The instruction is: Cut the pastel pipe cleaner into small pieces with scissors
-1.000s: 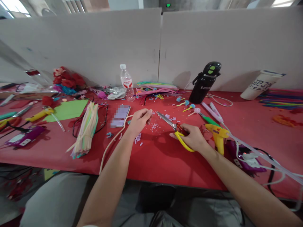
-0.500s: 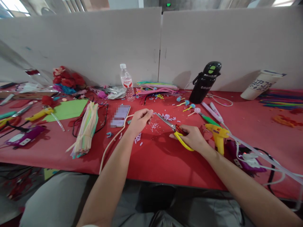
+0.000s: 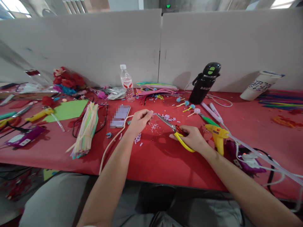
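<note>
My right hand (image 3: 191, 137) grips scissors (image 3: 167, 121) with red and yellow handles, blades pointing up and left over the table. Just left of the blade tips, my left hand (image 3: 141, 121) is closed in a pinch on a small pale purple piece (image 3: 154, 113), which barely shows past the fingertips. Short cut lilac pieces (image 3: 167, 117) lie beyond the blades, and more lilac bits (image 3: 137, 138) are near my left wrist. Fine pale crumbs (image 3: 154, 127) are scattered between my hands.
A phone (image 3: 121, 116) and a bundle of pastel pipe cleaners (image 3: 87, 130) lie to the left. A yellow glue gun (image 3: 218, 136) stands close to my right forearm. Behind are a water bottle (image 3: 127, 83), a black flask (image 3: 205, 84) and small blue-topped sticks (image 3: 187, 103).
</note>
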The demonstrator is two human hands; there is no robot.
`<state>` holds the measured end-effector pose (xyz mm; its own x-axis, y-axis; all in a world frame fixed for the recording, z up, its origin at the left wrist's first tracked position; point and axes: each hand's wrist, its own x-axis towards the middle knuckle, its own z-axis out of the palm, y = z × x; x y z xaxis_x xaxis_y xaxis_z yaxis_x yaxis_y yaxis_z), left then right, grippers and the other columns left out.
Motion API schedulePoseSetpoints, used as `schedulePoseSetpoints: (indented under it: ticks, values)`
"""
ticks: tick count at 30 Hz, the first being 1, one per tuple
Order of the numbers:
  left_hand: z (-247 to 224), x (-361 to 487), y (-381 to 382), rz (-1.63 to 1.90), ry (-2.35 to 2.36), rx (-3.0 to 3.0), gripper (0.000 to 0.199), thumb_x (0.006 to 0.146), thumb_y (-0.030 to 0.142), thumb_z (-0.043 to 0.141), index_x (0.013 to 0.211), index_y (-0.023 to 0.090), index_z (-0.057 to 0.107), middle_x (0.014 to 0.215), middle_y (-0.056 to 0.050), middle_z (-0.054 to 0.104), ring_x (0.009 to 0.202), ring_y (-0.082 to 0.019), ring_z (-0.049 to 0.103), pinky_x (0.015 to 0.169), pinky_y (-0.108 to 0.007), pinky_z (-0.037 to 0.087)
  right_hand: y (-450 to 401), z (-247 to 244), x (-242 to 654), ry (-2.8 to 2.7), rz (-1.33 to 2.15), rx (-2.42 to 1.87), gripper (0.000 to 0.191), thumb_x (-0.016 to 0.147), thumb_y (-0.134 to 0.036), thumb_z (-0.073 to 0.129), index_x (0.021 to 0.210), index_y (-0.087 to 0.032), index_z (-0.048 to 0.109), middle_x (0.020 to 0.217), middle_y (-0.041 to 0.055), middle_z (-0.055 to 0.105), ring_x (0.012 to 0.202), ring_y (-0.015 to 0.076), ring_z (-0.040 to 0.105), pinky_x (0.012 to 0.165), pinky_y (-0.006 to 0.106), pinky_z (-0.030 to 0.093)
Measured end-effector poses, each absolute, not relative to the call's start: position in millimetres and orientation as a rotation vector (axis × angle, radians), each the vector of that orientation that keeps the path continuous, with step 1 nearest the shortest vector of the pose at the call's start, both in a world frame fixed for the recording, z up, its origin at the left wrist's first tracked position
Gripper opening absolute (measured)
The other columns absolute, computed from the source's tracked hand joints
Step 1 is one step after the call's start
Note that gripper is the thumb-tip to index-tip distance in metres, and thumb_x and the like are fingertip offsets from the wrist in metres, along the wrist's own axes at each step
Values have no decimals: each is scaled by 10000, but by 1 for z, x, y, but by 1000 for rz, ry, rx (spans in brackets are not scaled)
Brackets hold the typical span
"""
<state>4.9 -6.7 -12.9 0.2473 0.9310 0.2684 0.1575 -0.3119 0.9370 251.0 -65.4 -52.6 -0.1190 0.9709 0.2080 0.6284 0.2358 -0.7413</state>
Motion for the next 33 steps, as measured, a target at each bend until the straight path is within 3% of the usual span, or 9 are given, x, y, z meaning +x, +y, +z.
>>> schedulePoseSetpoints:
  ticks: [33]
  values:
    - [-9,6,-8,1144,1118,1820,327,898,434,523,718,165,576,610,10,544,571,-116,513,563,-245,375,-66,-50,252,-1875,661,-1492,540,671,-587,706,582,-189,351,571,-51,274,557,88,248,471,232,201]
